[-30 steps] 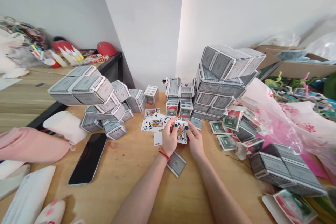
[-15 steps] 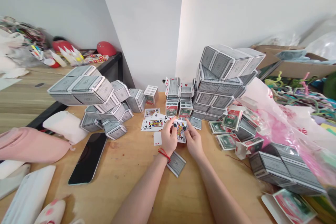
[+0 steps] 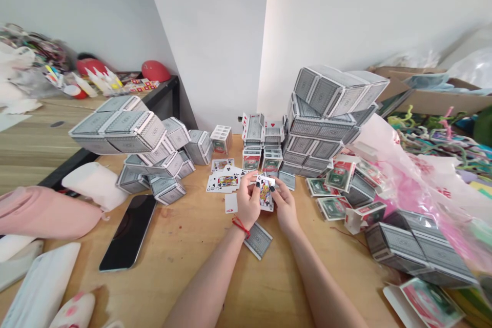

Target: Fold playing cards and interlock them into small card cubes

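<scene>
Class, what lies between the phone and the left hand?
In the head view, mostly bare table beside the phone, then a face-up card partly hidden by the left hand.

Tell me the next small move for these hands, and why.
Probably keep the card pinched in the left hand and press along its opposite side with the right hand. The two hands grip it from opposite sides, thumbs on its face, so one could steady it while the other presses.
</scene>
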A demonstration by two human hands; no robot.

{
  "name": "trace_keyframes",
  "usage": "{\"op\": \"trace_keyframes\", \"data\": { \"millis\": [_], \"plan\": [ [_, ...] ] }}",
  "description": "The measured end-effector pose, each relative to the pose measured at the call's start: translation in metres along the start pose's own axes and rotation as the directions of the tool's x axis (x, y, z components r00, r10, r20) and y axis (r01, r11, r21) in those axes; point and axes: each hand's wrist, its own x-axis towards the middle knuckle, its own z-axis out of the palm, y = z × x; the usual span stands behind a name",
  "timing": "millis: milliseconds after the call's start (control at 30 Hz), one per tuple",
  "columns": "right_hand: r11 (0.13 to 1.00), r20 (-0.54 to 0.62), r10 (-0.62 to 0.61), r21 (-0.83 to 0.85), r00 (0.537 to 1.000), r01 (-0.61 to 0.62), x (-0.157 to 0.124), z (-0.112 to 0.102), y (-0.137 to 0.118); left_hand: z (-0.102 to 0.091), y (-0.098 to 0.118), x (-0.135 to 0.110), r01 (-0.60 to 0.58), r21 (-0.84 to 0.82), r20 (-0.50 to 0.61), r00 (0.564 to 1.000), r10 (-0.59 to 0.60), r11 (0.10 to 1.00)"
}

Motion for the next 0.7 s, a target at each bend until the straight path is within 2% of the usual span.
{"op": "trace_keyframes", "data": {
  "millis": [233,467,700],
  "plan": [
    [0.999,-0.047,0.015,0.035,0.999,-0.014,-0.0014,-0.0004,-0.0011,0.0015,0.0005,-0.0002,0.069,-0.067,0.003,0.998,-0.069,0.995],
    [0.999,-0.058,-0.026,-0.041,0.998,0.023,0.0000,0.0009,-0.0018,0.0038,-0.0057,0.0052,0.196,-0.082,0.041,0.980,-0.193,0.977],
    [0.996,-0.068,-0.039,-0.088,0.997,0.033,0.0005,0.0002,-0.0014,0.0015,-0.0054,0.0042,0.115,0.008,0.108,0.987,-0.115,0.993]
  ]
}}
